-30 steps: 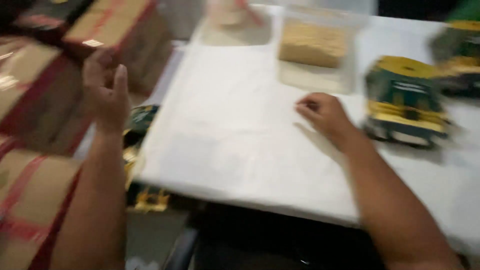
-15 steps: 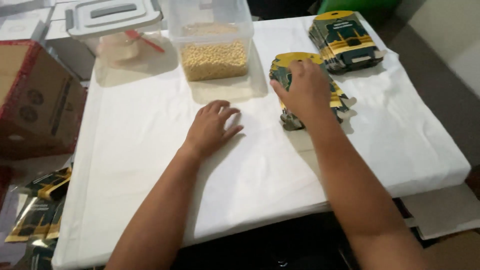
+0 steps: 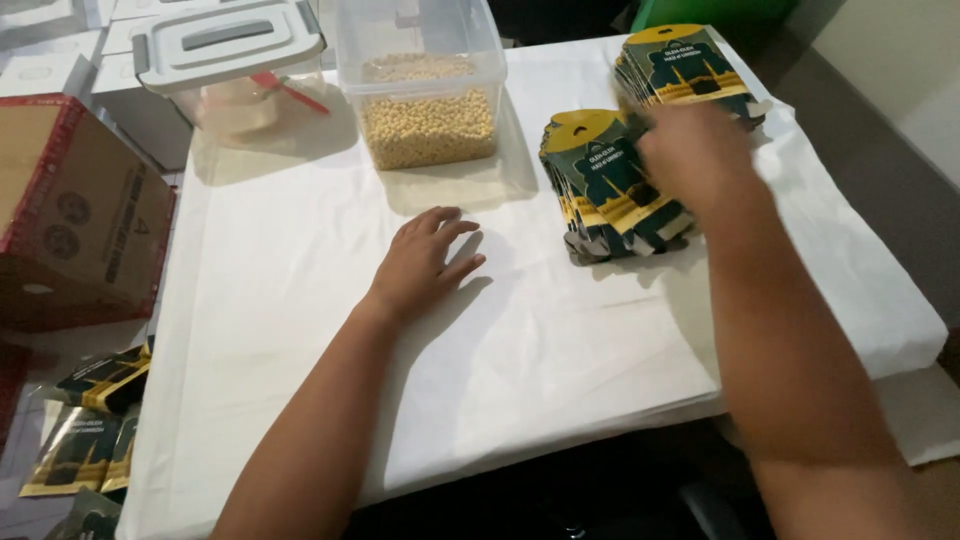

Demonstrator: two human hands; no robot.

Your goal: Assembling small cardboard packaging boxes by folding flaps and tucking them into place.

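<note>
My left hand [image 3: 425, 262] lies flat on the white table cover [image 3: 300, 330], fingers spread, holding nothing. My right hand [image 3: 698, 158] is blurred and hovers over the right edge of a fanned stack of dark green and yellow pouches [image 3: 600, 185]. Whether it grips a pouch is unclear. A second stack of the same pouches [image 3: 690, 62] lies behind it at the far right. A clear plastic tub [image 3: 425, 75] partly filled with pale yellow grains stands at the back centre.
A clear container with a grey-handled white lid [image 3: 228, 45] and something red inside stands at the back left. A brown cardboard box [image 3: 75, 215] sits left of the table. Several loose pouches [image 3: 90, 430] lie on the floor at lower left.
The view swung from the left side to the table's centre. My left hand came down onto the table cover. My right hand shifted right across the near pouch stack.
</note>
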